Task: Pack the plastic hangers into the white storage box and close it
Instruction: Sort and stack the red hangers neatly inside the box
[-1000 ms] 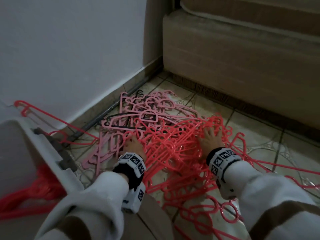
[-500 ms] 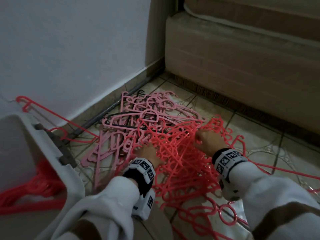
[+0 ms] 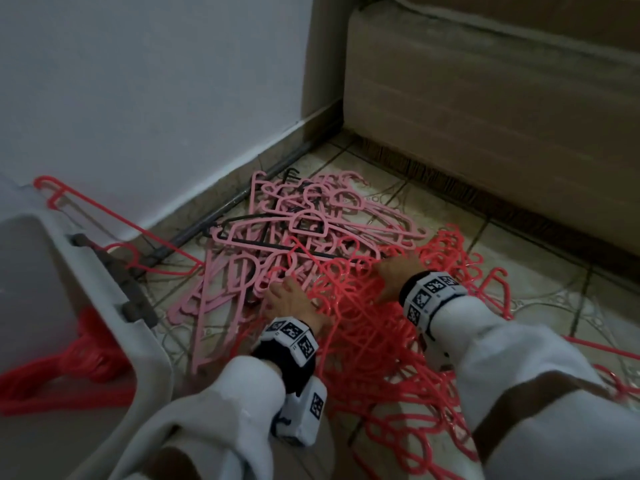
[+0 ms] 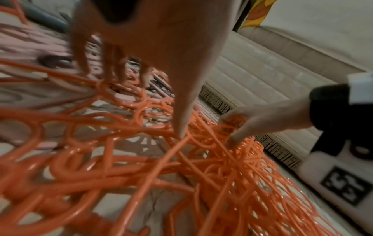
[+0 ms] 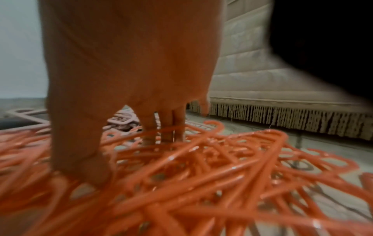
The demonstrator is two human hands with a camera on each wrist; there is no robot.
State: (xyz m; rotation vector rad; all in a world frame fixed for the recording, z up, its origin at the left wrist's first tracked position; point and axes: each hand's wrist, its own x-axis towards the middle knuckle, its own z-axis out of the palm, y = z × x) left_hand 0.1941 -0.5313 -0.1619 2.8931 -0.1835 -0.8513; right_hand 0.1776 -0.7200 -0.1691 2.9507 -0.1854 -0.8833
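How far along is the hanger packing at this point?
Early. Some red hangers already lie in the open white storage box. The left hand and right hand are reaching into the red hanger pile. That pile, the pink hangers and closing the box remain.

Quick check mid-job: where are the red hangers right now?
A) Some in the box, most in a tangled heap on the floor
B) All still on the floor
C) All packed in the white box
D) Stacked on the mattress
A: a bunch of red hangers lies inside the white storage box, while the tangled red heap covers the tiled floor under both hands.
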